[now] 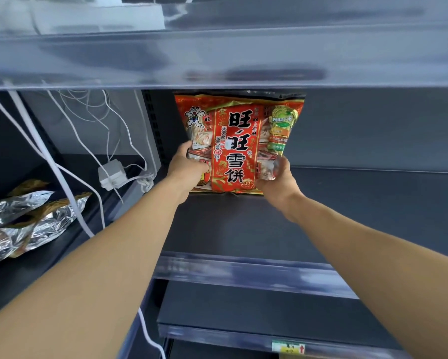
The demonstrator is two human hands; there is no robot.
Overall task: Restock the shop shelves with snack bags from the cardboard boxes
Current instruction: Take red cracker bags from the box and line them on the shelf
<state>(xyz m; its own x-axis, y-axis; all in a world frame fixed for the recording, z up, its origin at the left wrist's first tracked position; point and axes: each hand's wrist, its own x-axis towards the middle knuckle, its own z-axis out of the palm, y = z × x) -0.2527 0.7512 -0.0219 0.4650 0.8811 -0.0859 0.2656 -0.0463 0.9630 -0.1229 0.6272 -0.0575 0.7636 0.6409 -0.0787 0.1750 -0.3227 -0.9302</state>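
A large red snack bag (pixel 239 141) with black characters stands upright at the back of a dark shelf (pixel 243 229), its top hidden behind the shelf rail above. My left hand (pixel 188 168) grips the bag's lower left edge. My right hand (pixel 277 181) grips its lower right corner, fingers curled round the clear plastic. No cardboard box is in view.
Silver foil bags (pixel 28 221) lie on the neighbouring shelf at the left. White cables (pixel 88 141) and a white adapter (pixel 111 174) hang beside the upright. A clear price rail (pixel 243 273) fronts the shelf. Another dark shelf (pixel 256 309) sits below.
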